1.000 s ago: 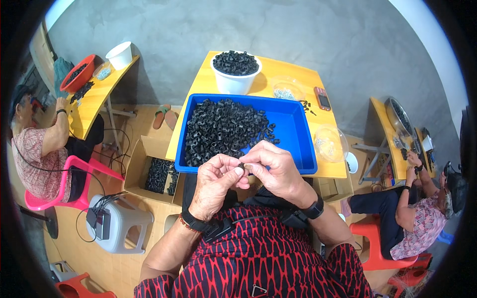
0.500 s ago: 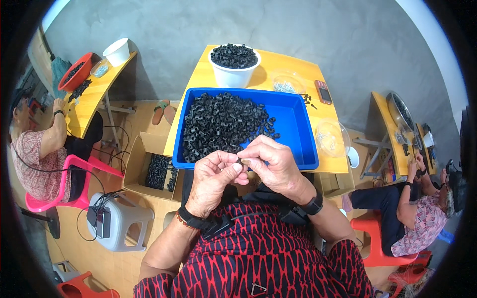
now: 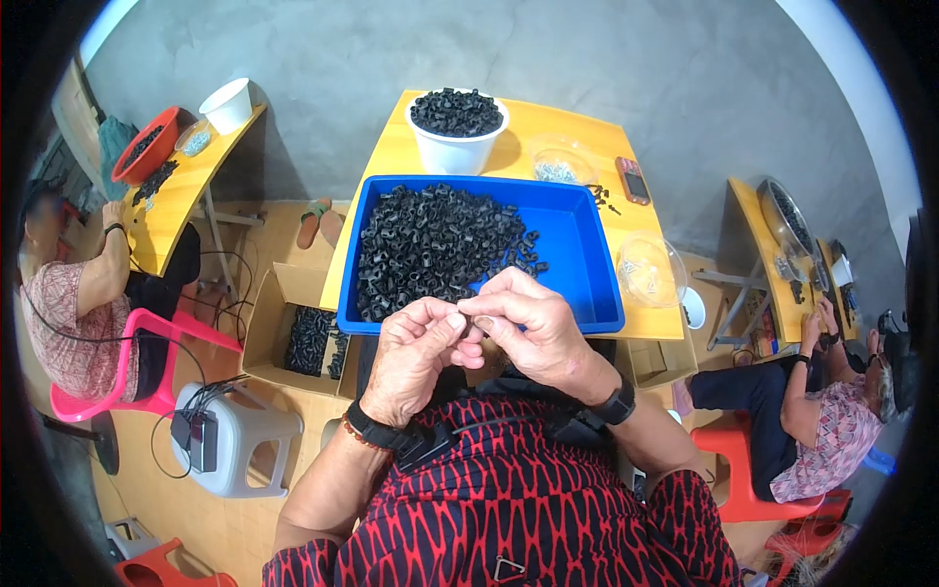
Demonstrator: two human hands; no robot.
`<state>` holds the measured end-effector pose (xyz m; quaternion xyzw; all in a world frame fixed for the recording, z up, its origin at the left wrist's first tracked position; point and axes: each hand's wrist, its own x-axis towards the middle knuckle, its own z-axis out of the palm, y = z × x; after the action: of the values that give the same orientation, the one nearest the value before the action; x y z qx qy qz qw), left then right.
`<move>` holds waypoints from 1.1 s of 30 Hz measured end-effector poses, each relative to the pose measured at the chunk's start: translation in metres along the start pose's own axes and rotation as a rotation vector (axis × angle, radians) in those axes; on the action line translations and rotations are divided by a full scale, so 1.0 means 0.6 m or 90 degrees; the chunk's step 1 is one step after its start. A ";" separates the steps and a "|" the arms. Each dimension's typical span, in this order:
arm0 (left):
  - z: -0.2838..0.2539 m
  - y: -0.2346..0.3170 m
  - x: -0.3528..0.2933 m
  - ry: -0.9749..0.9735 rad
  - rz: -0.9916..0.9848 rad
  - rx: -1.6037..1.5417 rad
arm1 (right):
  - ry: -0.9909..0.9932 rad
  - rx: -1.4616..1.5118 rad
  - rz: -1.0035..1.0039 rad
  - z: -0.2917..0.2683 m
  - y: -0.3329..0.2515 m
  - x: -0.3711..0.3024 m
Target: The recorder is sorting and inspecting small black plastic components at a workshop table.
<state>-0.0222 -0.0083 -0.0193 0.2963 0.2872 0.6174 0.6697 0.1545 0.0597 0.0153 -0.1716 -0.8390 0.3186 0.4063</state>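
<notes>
My left hand (image 3: 409,354) and my right hand (image 3: 538,328) meet fingertip to fingertip just in front of the blue tray (image 3: 614,284). Both are closed in a pinch; whatever lies between the fingers is small and mostly covered by them. A heap of small black tube-like parts (image 3: 430,240) fills the left and middle of the tray, thinning out toward the right. Behind it stands a white bucket (image 3: 458,154), heaped with similar black parts (image 3: 456,112).
The yellow table (image 3: 577,132) also bears a clear dish of small pale metallic pieces (image 3: 556,171), another clear dish (image 3: 653,269) and a phone (image 3: 633,181). A cardboard box (image 3: 266,342) with black parts sits at left. People work at side tables, left (image 3: 73,303) and right (image 3: 831,430).
The fingertips have shifted slightly, with the left thumb and the right fingers drawn closer together. The dark bit seen between them earlier is now more covered.
</notes>
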 end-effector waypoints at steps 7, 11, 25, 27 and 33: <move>0.016 0.001 -0.004 0.069 0.034 0.091 | -0.136 -0.193 0.055 -0.016 -0.033 0.018; 0.015 -0.002 -0.007 0.083 0.059 0.155 | -0.142 -0.349 0.002 0.000 -0.035 0.021; 0.008 -0.002 -0.009 0.063 0.007 0.156 | -0.121 -0.353 0.006 -0.003 -0.028 0.013; 0.008 -0.003 -0.009 0.062 0.018 0.163 | -0.128 -0.360 -0.002 0.000 -0.027 0.010; 0.009 -0.010 -0.009 0.105 0.082 0.252 | -0.127 -0.374 -0.036 0.012 -0.021 0.007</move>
<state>-0.0147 -0.0144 -0.0199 0.3886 0.4370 0.6123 0.5320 0.1460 0.0501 0.0228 -0.2258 -0.9354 0.0665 0.2638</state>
